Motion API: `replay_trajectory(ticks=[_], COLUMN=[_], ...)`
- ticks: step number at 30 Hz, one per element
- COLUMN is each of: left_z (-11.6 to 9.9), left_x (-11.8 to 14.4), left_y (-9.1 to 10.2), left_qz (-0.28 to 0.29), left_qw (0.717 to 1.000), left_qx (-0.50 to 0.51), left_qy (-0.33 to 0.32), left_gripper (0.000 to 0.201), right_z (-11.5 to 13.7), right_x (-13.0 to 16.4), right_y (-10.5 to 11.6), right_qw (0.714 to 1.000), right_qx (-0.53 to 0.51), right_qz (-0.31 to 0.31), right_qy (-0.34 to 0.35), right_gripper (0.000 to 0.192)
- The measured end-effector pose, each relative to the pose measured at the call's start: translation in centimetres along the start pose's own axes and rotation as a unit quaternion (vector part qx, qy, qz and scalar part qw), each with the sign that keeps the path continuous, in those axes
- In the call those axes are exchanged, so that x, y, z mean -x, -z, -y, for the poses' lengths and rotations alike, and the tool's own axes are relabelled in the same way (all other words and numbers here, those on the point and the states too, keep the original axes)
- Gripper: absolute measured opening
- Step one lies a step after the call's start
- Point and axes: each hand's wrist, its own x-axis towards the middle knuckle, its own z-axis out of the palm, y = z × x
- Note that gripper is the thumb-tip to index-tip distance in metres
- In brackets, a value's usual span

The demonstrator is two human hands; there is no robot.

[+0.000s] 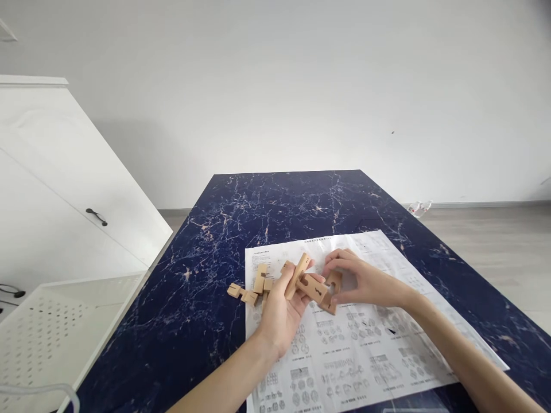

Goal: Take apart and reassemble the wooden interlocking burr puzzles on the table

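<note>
My left hand [280, 318] is closed around crossed wooden burr puzzle pieces [298, 276], with a light bar slanting up past the thumb. A wider piece [315, 288] with a dark mark sticks out to the right of that bar. My right hand [364, 280] pinches a notched wooden puzzle piece [333, 282] between thumb and fingers, close against the wider one; whether the two interlock I cannot tell. Beside my left hand lie several loose notched wooden pieces [249, 296], partly hidden behind it. Both hands are above a printed paper sheet [344, 338].
The sheet, covered with small diagrams, lies on a dark blue marbled table [275, 201]. To the left stands a white cabinet [55, 155] with a black handle, above a perforated white panel [55, 327]. A small clear object [419, 207] shows past the table's right edge.
</note>
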Motion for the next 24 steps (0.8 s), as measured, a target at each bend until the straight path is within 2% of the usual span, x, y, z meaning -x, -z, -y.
replay_trajectory(ticks=[2,8,18,21,24], left_z=[0.0,0.0,-0.1,0.0,0.0], left_x=[0.0,0.0,0.2,0.2,0.3], left_y=[0.1,0.2,0.1,0.1,0.1], left_qz=[0.003,0.004,-0.005,-0.004,0.005], left_qw=[1.0,1.0,1.0,0.999,0.999], left_qx=[-0.001,-0.002,-0.022,-0.03,-0.041], left_qy=[-0.002,-0.005,-0.016,-0.02,-0.02], left_gripper=[0.044,0.048,0.035,0.034,0.041], right_z=[0.1,0.2,0.0,0.1,0.1], right_x=[0.1,0.1,0.0,0.0,-0.1], right_y=[0.0,-0.7,-1.0,-1.2,-1.4], right_qw=[1.0,0.997,0.999,1.0,1.0], right_qx=[-0.001,-0.066,-0.022,-0.026,-0.016], right_qz=[0.015,0.023,0.032,0.016,-0.012], right_qy=[-0.006,-0.014,-0.007,-0.002,-0.012], right_gripper=[0.039,0.031,0.036,0.032,0.03])
